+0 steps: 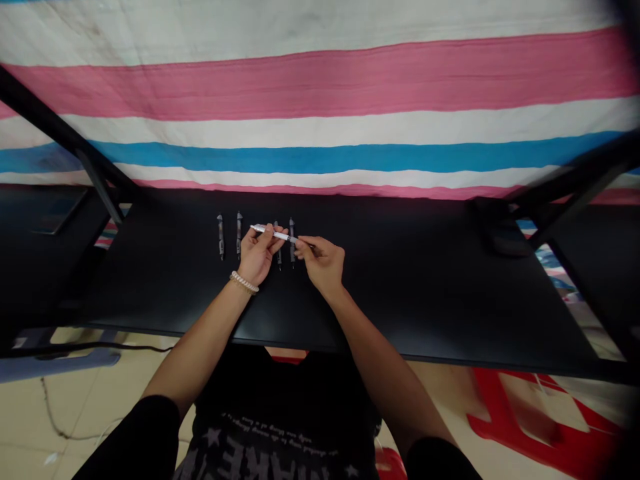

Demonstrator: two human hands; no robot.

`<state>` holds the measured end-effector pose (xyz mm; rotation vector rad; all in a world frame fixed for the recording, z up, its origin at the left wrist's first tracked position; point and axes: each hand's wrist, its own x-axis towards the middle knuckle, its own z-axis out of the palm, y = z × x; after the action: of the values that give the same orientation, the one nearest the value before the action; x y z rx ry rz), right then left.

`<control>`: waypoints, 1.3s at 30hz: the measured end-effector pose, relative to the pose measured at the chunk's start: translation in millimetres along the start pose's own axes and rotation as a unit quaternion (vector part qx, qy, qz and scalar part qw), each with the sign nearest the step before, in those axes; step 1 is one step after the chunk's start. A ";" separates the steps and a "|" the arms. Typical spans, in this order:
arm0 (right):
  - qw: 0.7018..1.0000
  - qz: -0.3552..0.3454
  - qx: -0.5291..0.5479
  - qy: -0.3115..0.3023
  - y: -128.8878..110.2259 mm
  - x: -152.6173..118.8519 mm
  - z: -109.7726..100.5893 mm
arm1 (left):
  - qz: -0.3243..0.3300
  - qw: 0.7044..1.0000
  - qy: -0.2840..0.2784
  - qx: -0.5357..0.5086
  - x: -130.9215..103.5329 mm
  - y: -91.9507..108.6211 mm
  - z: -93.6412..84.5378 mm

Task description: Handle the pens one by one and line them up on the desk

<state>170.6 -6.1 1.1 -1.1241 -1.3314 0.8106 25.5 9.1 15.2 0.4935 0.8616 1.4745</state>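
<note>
Both my hands hold one white pen (pixel 280 235) above the black table. The fingers of my left hand (pixel 257 255) pinch its barrel, and a coiled band circles that wrist. My right hand (pixel 324 262) grips the darker end of the pen, its fingers partly hiding that end. Below and around the hands, several dark pens lie upright in a row on the table: one dark pen (pixel 221 237) at the far left, a second pen (pixel 239 233) beside the left hand, and another pen (pixel 292 250) under the held pen, near the right fingertips.
The black table (pixel 425 280) has dark metal frame bars (pixel 95 180) on both sides. A striped sheet (pixel 320 157) hangs behind it. At the right rear sits a dark object (pixel 505 233) I cannot make out. A red stool (pixel 540 420) stands on the floor at right.
</note>
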 end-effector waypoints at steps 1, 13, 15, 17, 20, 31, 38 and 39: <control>0.999 0.031 0.011 -0.018 1.2 0.1 -0.1 | 0.003 1.000 0.000 0.005 0.3 0.6 -0.1; 0.996 0.063 0.017 -0.060 1.0 5.1 -7.6 | 0.022 0.999 0.038 0.011 1.2 3.5 2.1; 0.995 0.070 0.012 -0.063 1.1 6.0 -8.8 | 0.022 0.999 0.036 0.013 1.3 3.0 2.5; 0.996 0.066 0.013 -0.058 2.5 6.2 -9.6 | 0.024 0.999 0.033 0.012 1.4 1.8 2.1; 0.995 0.063 -0.002 -0.074 5.5 5.5 -10.2 | 0.027 0.999 0.028 0.015 1.7 0.4 0.8; 0.994 0.030 -0.037 -0.094 6.7 4.4 -10.3 | 0.031 0.999 0.021 0.018 2.3 -1.0 0.6; 0.994 0.047 -0.040 -0.088 5.5 4.1 -9.9 | 0.001 1.000 -0.024 0.000 0.6 5.4 3.4; 0.996 0.040 -0.034 -0.078 5.3 3.9 -9.0 | -0.008 1.000 -0.026 -0.013 0.5 8.4 4.2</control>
<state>180.6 -2.2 -1.7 -1.1929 -1.4606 0.9333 23.2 11.1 24.1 0.5023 0.8022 1.4504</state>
